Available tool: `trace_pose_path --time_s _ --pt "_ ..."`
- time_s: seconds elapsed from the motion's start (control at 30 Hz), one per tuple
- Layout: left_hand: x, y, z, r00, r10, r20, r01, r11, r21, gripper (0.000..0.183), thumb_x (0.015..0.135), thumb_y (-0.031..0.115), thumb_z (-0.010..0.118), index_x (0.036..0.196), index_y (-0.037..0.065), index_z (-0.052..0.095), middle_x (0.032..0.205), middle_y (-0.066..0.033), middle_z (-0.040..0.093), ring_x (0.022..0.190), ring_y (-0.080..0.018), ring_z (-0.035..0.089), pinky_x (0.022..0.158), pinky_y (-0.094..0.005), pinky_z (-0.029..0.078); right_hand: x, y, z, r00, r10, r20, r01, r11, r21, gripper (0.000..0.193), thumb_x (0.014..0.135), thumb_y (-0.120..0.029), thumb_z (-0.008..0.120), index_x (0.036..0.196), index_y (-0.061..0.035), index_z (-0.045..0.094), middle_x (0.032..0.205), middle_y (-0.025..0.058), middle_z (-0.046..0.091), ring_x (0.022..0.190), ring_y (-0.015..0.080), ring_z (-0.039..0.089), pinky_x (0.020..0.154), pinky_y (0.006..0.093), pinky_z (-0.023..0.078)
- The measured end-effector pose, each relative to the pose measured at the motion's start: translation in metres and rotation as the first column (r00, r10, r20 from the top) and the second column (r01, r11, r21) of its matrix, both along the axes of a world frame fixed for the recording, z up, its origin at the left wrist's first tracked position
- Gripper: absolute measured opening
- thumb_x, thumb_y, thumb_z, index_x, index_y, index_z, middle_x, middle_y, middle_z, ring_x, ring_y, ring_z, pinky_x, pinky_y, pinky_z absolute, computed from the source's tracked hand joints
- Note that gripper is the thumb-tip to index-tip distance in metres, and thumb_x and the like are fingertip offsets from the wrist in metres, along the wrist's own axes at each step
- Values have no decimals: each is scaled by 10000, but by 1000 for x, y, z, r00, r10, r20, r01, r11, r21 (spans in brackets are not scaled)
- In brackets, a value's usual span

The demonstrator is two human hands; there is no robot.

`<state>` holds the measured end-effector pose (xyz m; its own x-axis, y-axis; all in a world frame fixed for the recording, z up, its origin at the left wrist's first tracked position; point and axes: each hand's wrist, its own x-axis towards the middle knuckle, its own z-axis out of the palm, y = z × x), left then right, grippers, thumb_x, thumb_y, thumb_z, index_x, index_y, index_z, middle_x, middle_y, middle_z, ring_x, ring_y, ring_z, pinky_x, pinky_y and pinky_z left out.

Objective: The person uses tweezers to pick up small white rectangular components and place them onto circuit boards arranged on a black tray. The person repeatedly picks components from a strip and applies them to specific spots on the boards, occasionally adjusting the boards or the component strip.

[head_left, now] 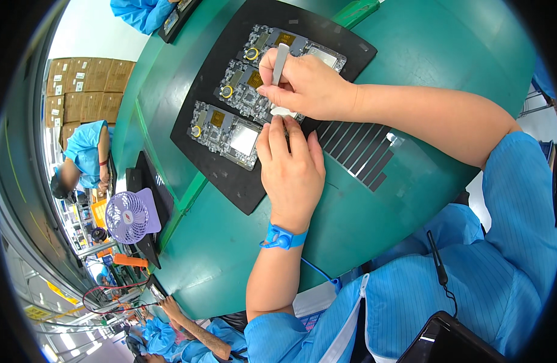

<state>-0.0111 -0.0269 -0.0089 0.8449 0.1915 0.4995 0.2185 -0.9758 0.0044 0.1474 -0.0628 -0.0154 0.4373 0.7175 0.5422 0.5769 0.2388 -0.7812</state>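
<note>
Three circuit boards lie side by side on a black mat: a near one [213, 129], a middle one [242, 92] and a far one [263, 37]. Each carries a yellow-ringed round part and an amber patch. Over the middle board, my right hand [308, 85] is closed on grey metal tweezers [281, 63]; their tips are hidden. My left hand [292, 172], wearing a blue wrist strap [284, 237], rests its outstretched fingertips at the right end of the middle board. Just beyond those fingertips shows a small white patch [283, 112]. Both hands partly cover this board.
The black mat [230, 189] sits on a green table [230, 242]. Right of it lies a sheet of dark strips [358, 154]. A purple fan [128, 216] stands at the left. Co-workers in blue [86, 145] sit along the left side; another sleeve [142, 13] shows at the top.
</note>
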Motion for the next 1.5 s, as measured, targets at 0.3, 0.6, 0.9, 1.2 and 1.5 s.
trace_pose_path --time_s 0.3,0.6,0.9,1.2,1.5 --pt "-1 9 6 1000 -26 -4 26 999 -41 325 804 134 698 1066 -27 594 1202 -261 522 1089 -405 484 922 -465 426 3 -30 32 798 77 -598 -44 997 70 183 885 -167 606 951 -49 483 683 56 608 515 100 554 485 267 448" --pt "-7 -46 14 866 -493 -88 436 828 -352 345 745 107 748 1056 -8 650 1121 -163 601 1022 -336 574 875 -418 482 5 -156 32 731 -267 -628 -6 918 -396 184 910 -199 595 937 -64 472 622 52 589 452 95 533 434 245 390" --pt "-5 -53 18 864 -488 -125 444 856 -266 378 758 142 747 1099 10 652 1087 -148 607 996 -310 586 844 -385 505 -8 -162 33 793 -312 -523 33 880 -474 178 906 -169 589 909 -55 453 627 57 574 465 112 542 449 272 417" --pt "-7 -51 14 864 -493 -103 459 855 -242 373 761 155 746 1098 21 657 1086 -136 610 1001 -294 584 836 -381 512 -4 -161 31 789 -298 -538 -10 868 -496 185 907 -180 597 921 -65 453 643 58 588 460 101 536 437 260 415" --pt "-7 -52 13 862 -495 -113 464 858 -220 360 771 148 737 1096 16 655 1082 -138 608 1013 -290 579 841 -376 512 0 -161 24 789 -211 -577 -70 902 -426 180 930 -185 593 914 -102 434 638 32 582 456 60 518 428 210 381"
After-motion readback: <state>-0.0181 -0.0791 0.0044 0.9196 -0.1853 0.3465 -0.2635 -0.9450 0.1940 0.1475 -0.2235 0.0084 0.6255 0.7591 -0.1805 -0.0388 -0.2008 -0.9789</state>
